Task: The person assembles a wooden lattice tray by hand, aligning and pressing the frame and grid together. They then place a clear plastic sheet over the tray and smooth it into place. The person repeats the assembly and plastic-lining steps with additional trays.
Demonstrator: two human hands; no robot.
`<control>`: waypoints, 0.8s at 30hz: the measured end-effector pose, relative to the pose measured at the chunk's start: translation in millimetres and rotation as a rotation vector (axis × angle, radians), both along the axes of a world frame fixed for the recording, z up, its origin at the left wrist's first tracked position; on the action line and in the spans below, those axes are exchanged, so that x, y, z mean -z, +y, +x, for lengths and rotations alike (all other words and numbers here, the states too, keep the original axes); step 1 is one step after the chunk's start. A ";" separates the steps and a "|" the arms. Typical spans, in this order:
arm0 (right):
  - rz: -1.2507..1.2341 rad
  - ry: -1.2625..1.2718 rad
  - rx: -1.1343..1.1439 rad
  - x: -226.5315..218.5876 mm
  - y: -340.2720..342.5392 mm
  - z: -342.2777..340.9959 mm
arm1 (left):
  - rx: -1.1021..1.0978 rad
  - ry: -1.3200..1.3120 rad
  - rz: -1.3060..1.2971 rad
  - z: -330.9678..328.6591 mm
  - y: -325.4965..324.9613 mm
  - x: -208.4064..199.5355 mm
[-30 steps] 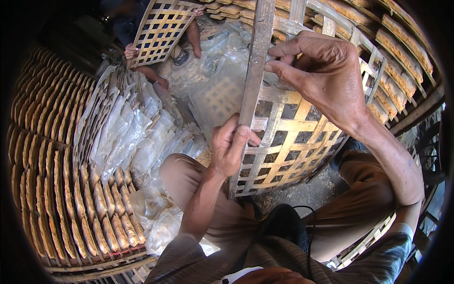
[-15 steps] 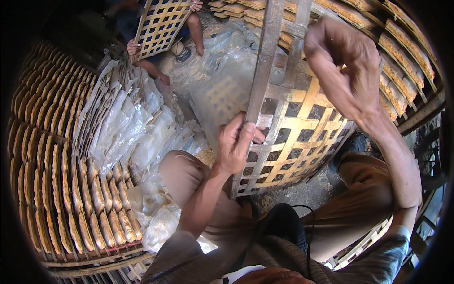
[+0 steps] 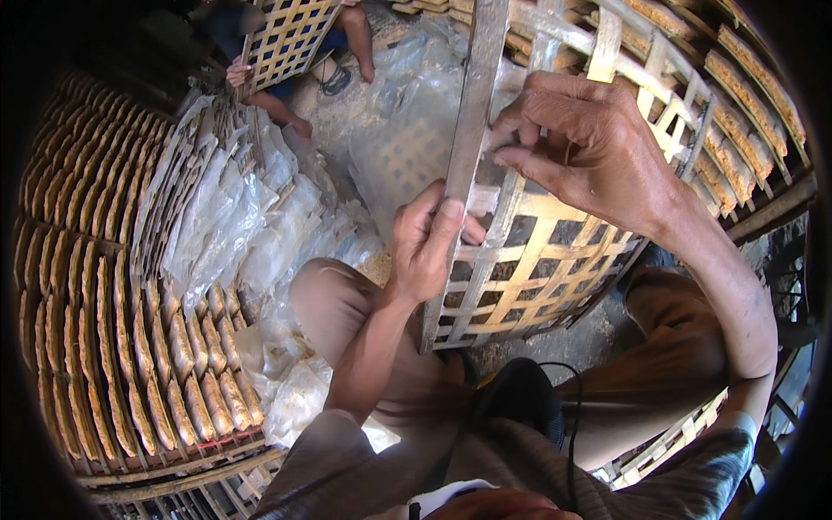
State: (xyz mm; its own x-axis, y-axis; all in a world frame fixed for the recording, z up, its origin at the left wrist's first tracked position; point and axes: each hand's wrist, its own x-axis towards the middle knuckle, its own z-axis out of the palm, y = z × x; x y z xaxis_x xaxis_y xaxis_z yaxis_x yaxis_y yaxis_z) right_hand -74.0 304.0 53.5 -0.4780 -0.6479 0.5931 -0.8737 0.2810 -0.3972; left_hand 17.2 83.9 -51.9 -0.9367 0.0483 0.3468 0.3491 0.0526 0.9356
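Note:
A woven bamboo lattice tray (image 3: pixel 539 270) with a wooden side bar stands tilted up between my knees. My left hand (image 3: pixel 425 247) is closed round that bar at mid-height, thumb in front. Higher up, my right hand (image 3: pixel 602 156) bends over the lattice beside the bar, with thumb and fingertips drawn together in a pinch. Whatever lies between those fingertips is too small to make out.
Racks of browned, flat slabs (image 3: pixel 65 295) fill the left side, and more slabs (image 3: pixel 741 108) lie at upper right. Crumpled clear plastic sheets (image 3: pixel 221 234) are heaped left of my knee. Across from me, another person holds a second lattice tray (image 3: pixel 286 39).
My right hand has come down and left, from above the lattice to beside the wooden bar. The tray's upper part now shows more at the right. My left hand keeps its grip.

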 end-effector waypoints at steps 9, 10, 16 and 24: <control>0.140 -0.132 0.146 13.3 -15.8 18.7 | -0.038 -0.016 0.110 -1.9 -0.2 0.6; 0.120 -0.160 0.159 12.3 -17.9 22.8 | -0.050 -0.022 0.131 -1.3 2.6 -1.9; -0.218 -0.818 0.091 24.3 -36.6 32.9 | -0.159 0.057 0.102 -6.3 12.3 4.0; -0.393 -0.918 -0.158 45.0 -33.6 6.8 | -0.185 0.059 0.033 -7.7 9.6 6.6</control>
